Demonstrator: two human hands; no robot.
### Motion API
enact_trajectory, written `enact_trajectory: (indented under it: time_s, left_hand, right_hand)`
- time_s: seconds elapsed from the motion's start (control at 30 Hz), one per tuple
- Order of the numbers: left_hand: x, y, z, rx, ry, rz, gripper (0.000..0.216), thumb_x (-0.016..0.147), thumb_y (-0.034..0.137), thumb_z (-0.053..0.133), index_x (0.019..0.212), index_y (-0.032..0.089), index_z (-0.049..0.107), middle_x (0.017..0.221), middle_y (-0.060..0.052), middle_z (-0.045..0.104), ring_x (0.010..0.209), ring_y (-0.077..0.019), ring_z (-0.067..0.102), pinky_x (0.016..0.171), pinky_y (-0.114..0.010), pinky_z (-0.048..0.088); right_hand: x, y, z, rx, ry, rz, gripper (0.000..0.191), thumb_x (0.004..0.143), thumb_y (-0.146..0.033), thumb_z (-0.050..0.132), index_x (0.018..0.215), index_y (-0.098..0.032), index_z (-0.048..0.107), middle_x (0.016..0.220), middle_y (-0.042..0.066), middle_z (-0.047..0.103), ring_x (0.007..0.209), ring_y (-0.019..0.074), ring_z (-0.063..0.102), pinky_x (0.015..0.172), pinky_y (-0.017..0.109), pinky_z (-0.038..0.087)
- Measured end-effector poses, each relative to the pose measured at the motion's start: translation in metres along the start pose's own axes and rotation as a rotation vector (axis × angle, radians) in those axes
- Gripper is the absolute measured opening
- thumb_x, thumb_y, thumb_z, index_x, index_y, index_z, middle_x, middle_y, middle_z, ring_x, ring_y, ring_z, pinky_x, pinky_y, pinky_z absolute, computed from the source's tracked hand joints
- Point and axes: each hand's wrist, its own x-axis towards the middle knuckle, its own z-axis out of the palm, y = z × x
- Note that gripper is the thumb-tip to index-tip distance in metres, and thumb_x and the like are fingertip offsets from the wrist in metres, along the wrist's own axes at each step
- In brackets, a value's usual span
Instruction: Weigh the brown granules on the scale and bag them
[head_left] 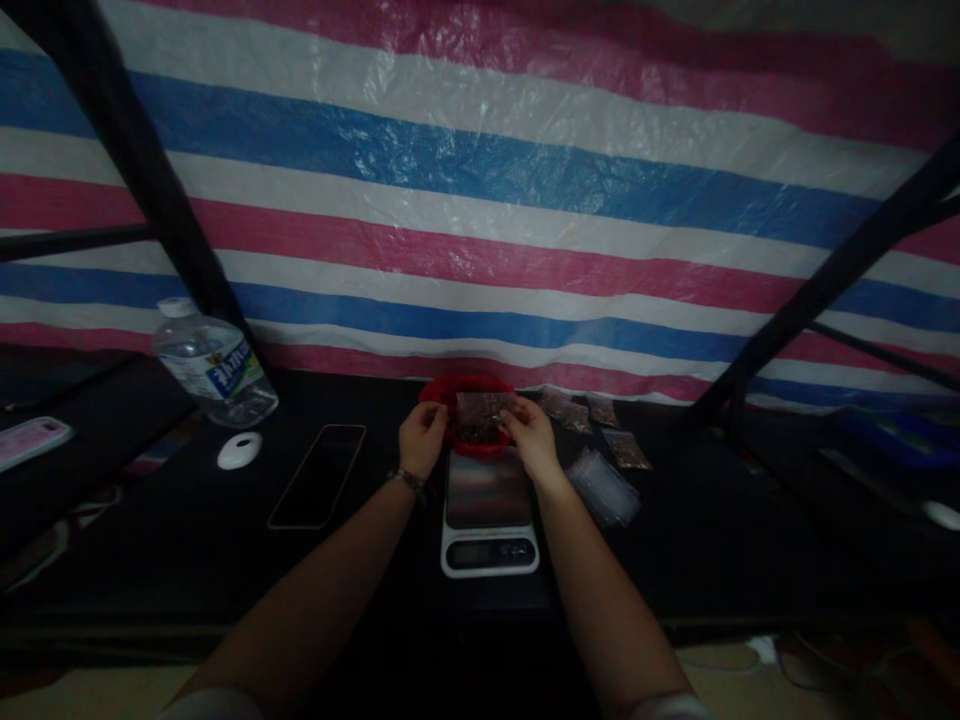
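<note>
Right hand (531,435) pinches the right edge of a small clear plastic bag (480,401), held up over a round red plastic bowl (484,451); the left hand (424,437) has its fingertips drawn together at the bag's left side, though whether they grip it I cannot tell. Behind hangs a shiny pinkish-red, white and blue striped plastic sheet (480,240). Before it stretches a black table (720,520), with a clear, white-capped plastic bottle (214,370) at the left. Just this side of the bowl, which contains small brownish pieces, lies a flat white scale (490,572). A dark rectangular phone (319,478) lies left of it. To the right are a pile of flat clear bags (604,487) and, farther back, several small bags of brownish bits (628,451). A white rounded object (233,457) sits near the bottle.
</note>
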Motion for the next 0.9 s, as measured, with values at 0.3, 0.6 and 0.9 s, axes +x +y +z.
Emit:
enact_trajectory:
  time_s: [0.3, 0.6, 0.9]
  left_hand:
    - [-0.006, 0.003, 0.002, 0.272, -0.140, 0.159, 0.021, 0.082, 0.035, 0.052, 0.078, 0.019, 0.065, 0.074, -0.002, 0.066, 0.069, -0.0148, 0.061, 0.065, -0.025, 0.046]
    - [-0.010, 0.009, 0.001, 0.476, -0.379, 0.389, 0.023, 0.082, 0.028, 0.051, 0.071, 0.019, 0.069, 0.071, -0.003, 0.068, 0.071, -0.0160, 0.060, 0.071, -0.028, 0.042]
    - [-0.010, 0.016, -0.003, 0.549, -0.410, 0.469, 0.016, 0.074, 0.022, 0.053, 0.065, 0.020, 0.066, 0.065, -0.004, 0.064, 0.070, -0.0186, 0.056, 0.071, -0.032, 0.040]
  right_hand:
    - [-0.007, -0.013, -0.004, -0.537, 0.026, -0.520, 0.018, 0.081, -0.023, 0.053, 0.088, -0.021, 0.069, 0.090, 0.005, 0.069, 0.088, 0.0191, 0.063, 0.084, 0.034, 0.049]
    - [-0.008, -0.014, -0.001, -0.574, -0.033, -0.499, 0.019, 0.077, -0.023, 0.059, 0.091, -0.022, 0.070, 0.092, 0.006, 0.066, 0.091, 0.0199, 0.060, 0.085, 0.034, 0.048]
    - [-0.005, -0.009, -0.005, -0.327, -0.021, -0.110, 0.021, 0.078, -0.036, 0.054, 0.087, -0.022, 0.067, 0.062, -0.002, 0.063, 0.054, 0.0144, 0.058, 0.056, 0.027, 0.049]
